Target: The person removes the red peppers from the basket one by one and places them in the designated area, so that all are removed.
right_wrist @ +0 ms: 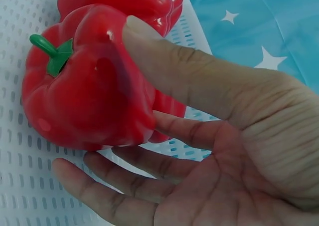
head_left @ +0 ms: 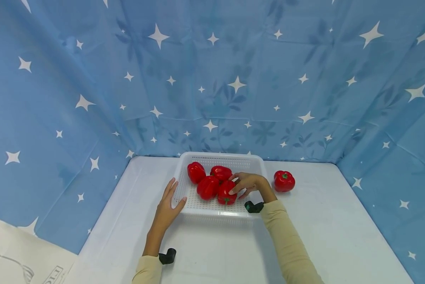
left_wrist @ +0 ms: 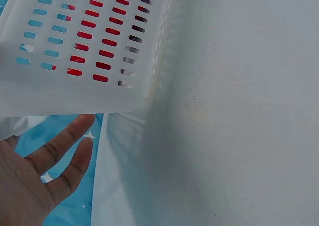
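A person's right hand (head_left: 247,182) reaches over a red bell pepper (head_left: 225,194) at the front of a group of four in a white perforated basket (head_left: 216,213); the thumb lies along one side of the pepper and the fingers spread round the other, though whether they grip it or have let it go cannot be told. The left hand (head_left: 167,209), holding nothing, is extended with thumb and fingers apart at the basket's left side, its fingertips close to the plastic wall; contact is unclear. Sharing the basket are an upper-left pepper (head_left: 196,172), a rear pepper (head_left: 221,172) and a middle pepper (head_left: 208,187), the group bunched together. A lone pepper (head_left: 284,181), green stem showing, sits outside on the white worktop (head_left: 219,248), just beyond the basket's right side. Black devices (head_left: 167,256) are worn at both wrists, below pale yellow sleeves (head_left: 290,240). A blue curtain (head_left: 216,102) patterned with white stars and leafy sprigs hangs behind.
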The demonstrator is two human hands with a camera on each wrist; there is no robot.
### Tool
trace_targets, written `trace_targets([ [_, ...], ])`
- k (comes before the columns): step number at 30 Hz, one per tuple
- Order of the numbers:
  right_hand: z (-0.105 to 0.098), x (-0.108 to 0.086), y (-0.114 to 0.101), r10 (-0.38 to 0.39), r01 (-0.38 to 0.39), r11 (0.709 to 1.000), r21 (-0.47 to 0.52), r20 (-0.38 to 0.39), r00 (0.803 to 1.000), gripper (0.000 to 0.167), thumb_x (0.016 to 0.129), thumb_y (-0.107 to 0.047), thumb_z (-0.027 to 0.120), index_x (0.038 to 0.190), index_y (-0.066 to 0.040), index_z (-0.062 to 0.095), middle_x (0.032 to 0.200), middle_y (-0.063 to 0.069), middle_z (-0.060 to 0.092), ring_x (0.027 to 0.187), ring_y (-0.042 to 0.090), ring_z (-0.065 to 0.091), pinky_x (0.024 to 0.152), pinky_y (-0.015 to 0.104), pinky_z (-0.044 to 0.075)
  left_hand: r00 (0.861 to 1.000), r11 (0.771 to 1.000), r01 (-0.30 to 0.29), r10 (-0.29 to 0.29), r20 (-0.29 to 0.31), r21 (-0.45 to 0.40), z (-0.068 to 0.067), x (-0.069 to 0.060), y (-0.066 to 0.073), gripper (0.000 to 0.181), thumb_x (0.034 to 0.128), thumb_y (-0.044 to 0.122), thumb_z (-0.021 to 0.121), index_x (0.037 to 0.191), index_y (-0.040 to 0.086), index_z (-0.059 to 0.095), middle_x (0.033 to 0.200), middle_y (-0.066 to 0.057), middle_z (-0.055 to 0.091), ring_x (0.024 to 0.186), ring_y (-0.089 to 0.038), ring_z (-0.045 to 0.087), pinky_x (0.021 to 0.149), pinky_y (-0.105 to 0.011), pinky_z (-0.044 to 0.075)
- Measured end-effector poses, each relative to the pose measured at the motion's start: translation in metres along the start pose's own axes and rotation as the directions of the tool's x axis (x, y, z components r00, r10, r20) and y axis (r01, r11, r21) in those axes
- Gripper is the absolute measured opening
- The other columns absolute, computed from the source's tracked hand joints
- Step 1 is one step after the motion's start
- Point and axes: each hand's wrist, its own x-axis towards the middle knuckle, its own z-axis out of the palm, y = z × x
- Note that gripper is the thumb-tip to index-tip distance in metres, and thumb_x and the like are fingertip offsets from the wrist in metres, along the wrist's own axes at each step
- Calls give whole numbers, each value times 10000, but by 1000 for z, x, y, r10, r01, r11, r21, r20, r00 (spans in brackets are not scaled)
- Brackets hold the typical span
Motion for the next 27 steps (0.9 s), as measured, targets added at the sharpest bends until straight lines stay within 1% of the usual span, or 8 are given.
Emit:
trace_targets([
  [5, 2, 1, 1, 2, -2, 999, -52, 4, 1000, 814, 746, -137, 816, 1412, -80, 353, 1419, 180, 429, 1225, 330, 509, 862, 498, 580, 1000, 1000, -1, 1, -1, -2, 0, -1, 0, 706, 923, 358, 635, 1534, 192, 323, 1637, 80, 184, 1473, -295, 303, 1080, -523, 370],
  [11, 3, 2, 2, 7, -7, 993, -119, -2, 1000, 848, 740, -165, 820, 1432, -95, 335, 1450, 178, 397, 1247, 327, 497, 878, 501, 574, 1000, 1000, 4, -4, -4, -2, 0, -2, 0, 704, 922, 357, 636, 1533, 197, 326, 1635, 78, 191, 1470, -298, 310, 1081, -527, 369],
  [16, 5, 4, 2, 27, -30, 987, -156, -18, 999, 874, 723, -186, 835, 1439, -108, 339, 1443, 165, 404, 1240, 309, 502, 891, 502, 569, 1000, 1000, 13, -13, 0, -1, 1, -2, -2, 710, 923, 361, 634, 1537, 194, 317, 1640, 68, 179, 1472, -306, 300, 1078, -536, 368],
  [21, 5, 6, 1, 27, -30, 980, -198, -20, 999, 919, 708, -206, 849, 1454, -104, 321, 1450, 159, 401, 1244, 298, 495, 876, 489, 577, 1000, 1000, 17, -17, 2, 2, 1, -1, -1, 709, 923, 373, 627, 1537, 205, 317, 1640, 73, 178, 1473, -306, 300, 1070, -543, 375],
  [27, 6, 7, 1, 22, -25, 976, -214, -18, 1000, 946, 709, -214, 852, 1466, -84, 300, 1454, 155, 395, 1251, 297, 482, 881, 483, 575, 1000, 1000, 11, -11, 0, 3, 0, 0, -1, 705, 919, 369, 631, 1534, 211, 323, 1637, 76, 187, 1465, -310, 317, 1056, -544, 388],
])
